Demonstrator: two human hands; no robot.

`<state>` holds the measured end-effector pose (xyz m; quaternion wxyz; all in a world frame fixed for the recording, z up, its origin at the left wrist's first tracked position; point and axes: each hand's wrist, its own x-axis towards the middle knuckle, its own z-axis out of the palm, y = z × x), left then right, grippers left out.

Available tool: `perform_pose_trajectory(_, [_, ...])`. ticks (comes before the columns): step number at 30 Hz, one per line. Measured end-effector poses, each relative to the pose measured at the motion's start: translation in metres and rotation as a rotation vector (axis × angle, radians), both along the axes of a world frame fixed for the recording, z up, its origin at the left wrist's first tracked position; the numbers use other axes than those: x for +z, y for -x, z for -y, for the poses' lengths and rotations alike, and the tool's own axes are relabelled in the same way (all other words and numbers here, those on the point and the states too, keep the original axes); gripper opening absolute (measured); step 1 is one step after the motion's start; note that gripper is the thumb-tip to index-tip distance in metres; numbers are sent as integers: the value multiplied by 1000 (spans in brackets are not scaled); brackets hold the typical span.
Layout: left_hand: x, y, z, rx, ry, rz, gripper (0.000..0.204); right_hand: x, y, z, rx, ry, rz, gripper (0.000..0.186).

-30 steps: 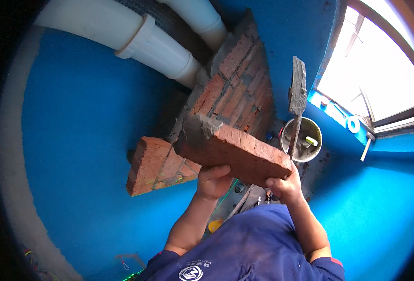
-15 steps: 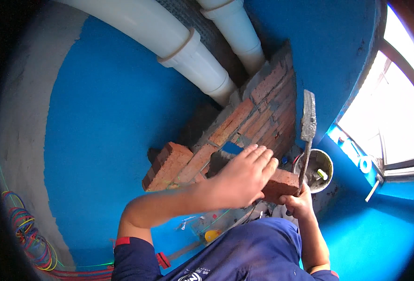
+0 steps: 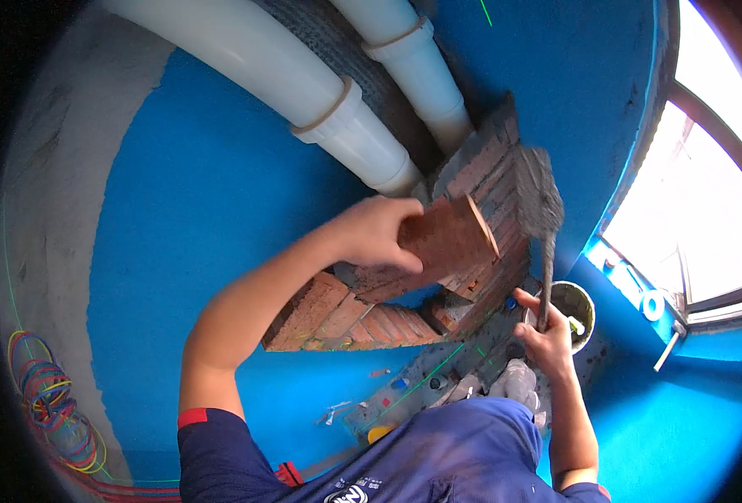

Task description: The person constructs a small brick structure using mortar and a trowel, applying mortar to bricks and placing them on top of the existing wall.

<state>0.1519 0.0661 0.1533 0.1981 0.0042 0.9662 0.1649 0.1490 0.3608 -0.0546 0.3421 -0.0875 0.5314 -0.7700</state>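
Observation:
A red brick (image 3: 451, 239) is gripped at its left end by my left hand (image 3: 379, 239), held tilted above the low brick wall (image 3: 388, 325). Fingers and thumb wrap round the brick's end. My right hand (image 3: 545, 335) is closed on the handle of a trowel (image 3: 539, 193), whose blade points up and is coated in grey mortar. Another brick (image 3: 308, 306) sits on the wall's left end, beside my left forearm. Part of the wall's top is hidden behind the held brick.
Two white pipes (image 3: 350, 134) rise behind the wall. A mortar bucket (image 3: 585, 306) stands right of my right hand. Rubble and scraps lie on the floor (image 3: 425, 381). Coiled coloured wires (image 3: 48, 394) hang at far left; a window (image 3: 681, 193) is at right.
My left hand has taken the brick from beside my right hand and moved it left and up over the wall. My right hand keeps the trowel, its blade turned broader to view.

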Motion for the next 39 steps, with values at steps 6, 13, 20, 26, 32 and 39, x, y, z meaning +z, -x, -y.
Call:
perform_pose_trajectory(6, [11,6,50,246,28,-197,70,-45,-40,-55,-88,-223,108,51])
perform_pose_trajectory(13, [-10,2,77,366,149,-109,65,-72,-79,-88,-156,-275,344,27])
perform_pose_trajectory(20, [-34,-3,94,420,276,-81,61,-73,-69,-92,-190,-292,334,23])
perform_pose_trajectory(26, [-42,-4,95,447,271,-60,63,-68,-50,-91,-201,-334,245,19])
perform_pose_trajectory(32, [-45,-11,93,437,273,-96,69,-73,-45,-93,-144,-314,314,18])
perform_pose_trajectory(39, [-41,-11,88,451,286,-68,61,-81,-45,-86,-130,-329,263,22])
